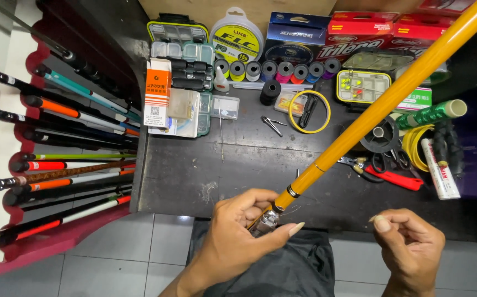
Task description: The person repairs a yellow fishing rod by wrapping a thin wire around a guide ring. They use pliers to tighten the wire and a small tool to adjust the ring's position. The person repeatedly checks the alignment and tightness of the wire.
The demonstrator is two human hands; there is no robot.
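A long yellow-orange fishing rod [392, 93] runs from the top right corner down to the middle of the view. My left hand [238, 231] is closed around its lower end, where a metal fitting [267, 220] shows between the fingers. My right hand [409, 247] hovers apart to the right, thumb and forefinger pinched together; a thin line may be between them, too fine to tell. Both hands are over my lap, just in front of the dark worktable [238, 165].
A rack of several fishing rods [68, 143] stands at the left. The table holds tackle boxes [186, 66], line spools [277, 70], boxed line [296, 36], a yellow ring [309, 111], red-handled pliers [392, 177], a black reel spool [380, 135] and a green thread spool [431, 114].
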